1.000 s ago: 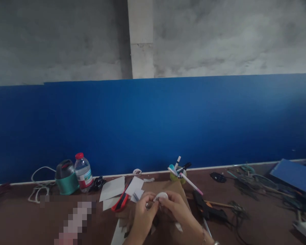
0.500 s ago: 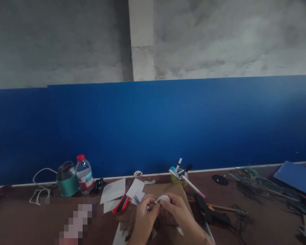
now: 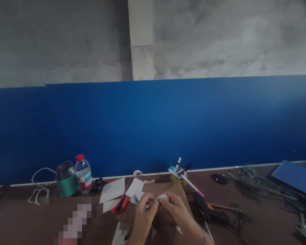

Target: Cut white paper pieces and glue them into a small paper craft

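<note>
Both my hands are close together over a sheet of brown cardboard (image 3: 177, 189). Between their fingertips is a small white curved piece (image 3: 163, 197) that looks like paper or tape. My left hand (image 3: 145, 212) pinches its left end, thumb against fingers. On the other side, my right hand (image 3: 177, 207) grips it between thumb and forefinger. Dark and brown scraps lie under the hands, mostly hidden. Just left of them are a red and black utility knife (image 3: 121, 204) and white paper pieces (image 3: 113, 190).
At the left stand a red-capped bottle (image 3: 83, 175) and a teal container (image 3: 67, 183). Behind the cardboard are a white tape roll (image 3: 137, 173) and a pen cup (image 3: 182, 178). A black glue gun (image 3: 209, 211) lies right, before tangled cords (image 3: 255, 183) and a blue folder (image 3: 295, 177).
My hands stay nearly in place, still pinching the white piece, with only a slight shift of the fingers. The whole view has moved by a few pixels.
</note>
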The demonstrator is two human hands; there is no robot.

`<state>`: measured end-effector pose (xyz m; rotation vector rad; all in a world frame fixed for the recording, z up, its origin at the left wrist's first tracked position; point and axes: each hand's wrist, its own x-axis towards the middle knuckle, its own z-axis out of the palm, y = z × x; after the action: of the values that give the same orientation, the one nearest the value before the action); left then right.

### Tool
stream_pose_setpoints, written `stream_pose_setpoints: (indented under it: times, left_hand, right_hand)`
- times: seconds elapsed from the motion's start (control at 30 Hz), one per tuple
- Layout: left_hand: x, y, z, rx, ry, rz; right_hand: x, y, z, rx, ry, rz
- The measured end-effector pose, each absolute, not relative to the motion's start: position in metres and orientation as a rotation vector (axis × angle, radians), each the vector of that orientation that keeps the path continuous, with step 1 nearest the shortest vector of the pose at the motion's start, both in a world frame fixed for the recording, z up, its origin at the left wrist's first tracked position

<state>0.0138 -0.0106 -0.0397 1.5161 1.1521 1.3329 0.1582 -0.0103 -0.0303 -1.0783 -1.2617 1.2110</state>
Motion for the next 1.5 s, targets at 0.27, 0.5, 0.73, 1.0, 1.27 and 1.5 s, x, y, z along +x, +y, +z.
stream_pose_setpoints:
  times: [0.27, 0.5, 0.73, 1.0, 1.27, 1.5]
  left_hand:
    - [0.014, -0.01, -0.038, 1.494, 1.147, 1.417]
    - [0.014, -0.007, -0.045, 1.501, 1.175, 1.366]
    - [0.013, -0.011, -0.036, 1.518, 1.189, 1.389]
    - [0.013, -0.011, -0.035, 1.544, 1.202, 1.389]
    - [0.013, -0.01, -0.037, 1.574, 1.222, 1.355]
    - [0.013, -0.011, -0.038, 1.604, 1.198, 1.387]
  right_hand:
    - [0.16, -0.004, -0.036, -1.039, -1.245, 1.346]
    - [0.16, -0.003, -0.04, -1.104, -1.316, 1.195]
    - [0.161, -0.004, -0.041, -1.059, -1.404, 1.226]
    - [0.162, -0.004, -0.037, -1.042, -1.435, 1.208]
    - [0.164, -0.001, -0.044, -1.089, -1.468, 1.142]
    - [0.162, -0.003, -0.043, -1.098, -1.435, 1.218]
